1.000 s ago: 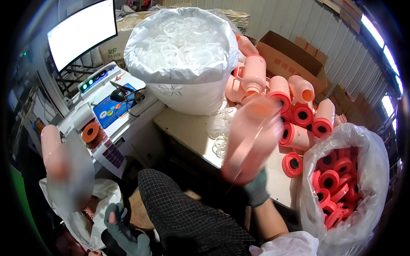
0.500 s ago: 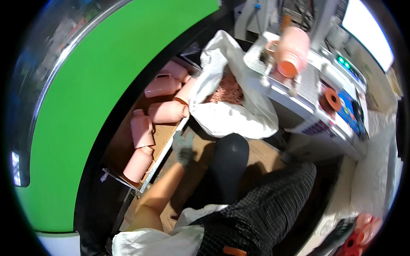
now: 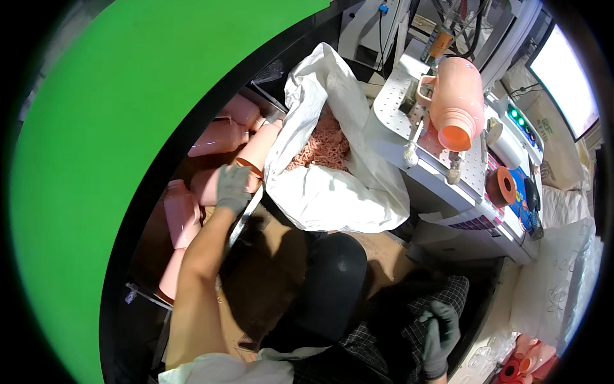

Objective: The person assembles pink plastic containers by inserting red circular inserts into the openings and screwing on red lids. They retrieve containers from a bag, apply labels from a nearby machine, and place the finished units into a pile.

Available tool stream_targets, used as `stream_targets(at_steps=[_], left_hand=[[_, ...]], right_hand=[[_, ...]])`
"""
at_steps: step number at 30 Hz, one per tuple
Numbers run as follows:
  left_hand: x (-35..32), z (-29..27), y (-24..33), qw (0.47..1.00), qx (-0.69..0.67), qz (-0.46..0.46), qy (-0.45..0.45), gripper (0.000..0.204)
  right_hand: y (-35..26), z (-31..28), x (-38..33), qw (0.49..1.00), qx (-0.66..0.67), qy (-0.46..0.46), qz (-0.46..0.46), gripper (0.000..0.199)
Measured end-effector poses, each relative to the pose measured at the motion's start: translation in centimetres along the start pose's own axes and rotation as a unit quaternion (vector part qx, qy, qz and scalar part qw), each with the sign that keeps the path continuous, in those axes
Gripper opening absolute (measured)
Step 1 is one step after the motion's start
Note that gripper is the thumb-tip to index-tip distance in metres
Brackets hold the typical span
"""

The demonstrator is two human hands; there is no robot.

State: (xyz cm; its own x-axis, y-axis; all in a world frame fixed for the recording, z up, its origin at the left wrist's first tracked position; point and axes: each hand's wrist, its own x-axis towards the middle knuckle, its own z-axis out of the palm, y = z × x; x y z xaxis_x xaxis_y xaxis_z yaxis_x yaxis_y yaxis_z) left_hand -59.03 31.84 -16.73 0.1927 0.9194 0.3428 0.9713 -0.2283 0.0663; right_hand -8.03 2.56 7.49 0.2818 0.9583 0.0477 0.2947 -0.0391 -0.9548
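Note:
My left hand (image 3: pixel 233 189), in a grey glove, reaches into the shallow bin at the left, its fingers curled over the neck end of a pink plastic jug (image 3: pixel 204 187). The palm side is hidden. Other pink jugs lie around it: one (image 3: pixel 259 146) just beyond the fingers, one with a handle (image 3: pixel 219 137) farther back, and another (image 3: pixel 182 213) nearer me. My right hand (image 3: pixel 441 336), also gloved, hovers over my right thigh. Its fingers are loosely bent and apart, with nothing seen in them.
A white sack (image 3: pixel 348 201) of pink shavings stands beside the bin. At the right, a perforated metal platform (image 3: pixel 396 96) carries a pink jug (image 3: pixel 457 102) lying on its side; a brown ring (image 3: pixel 501 186) sits near it. A green machine panel (image 3: pixel 83 160) curves along the left.
My left hand has moved from outside the bin's edge onto a jug inside. My right hand has come up from the lower right to over my thigh. The view has shifted.

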Motion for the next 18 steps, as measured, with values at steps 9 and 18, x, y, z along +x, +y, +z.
stream_targets(at_steps=[9,18], left_hand=[[-8.6,-29.8,20.8,0.851,-0.505,-0.055,0.130,0.060],[-12.3,-31.7,34.3,0.948,-0.172,0.266,-0.045,0.063]], right_hand=[[-1.6,7.1,-2.1,0.981,0.039,-0.081,-0.173,0.028],[-4.7,3.0,-8.0,0.950,-0.111,-0.265,-0.126,0.053]])
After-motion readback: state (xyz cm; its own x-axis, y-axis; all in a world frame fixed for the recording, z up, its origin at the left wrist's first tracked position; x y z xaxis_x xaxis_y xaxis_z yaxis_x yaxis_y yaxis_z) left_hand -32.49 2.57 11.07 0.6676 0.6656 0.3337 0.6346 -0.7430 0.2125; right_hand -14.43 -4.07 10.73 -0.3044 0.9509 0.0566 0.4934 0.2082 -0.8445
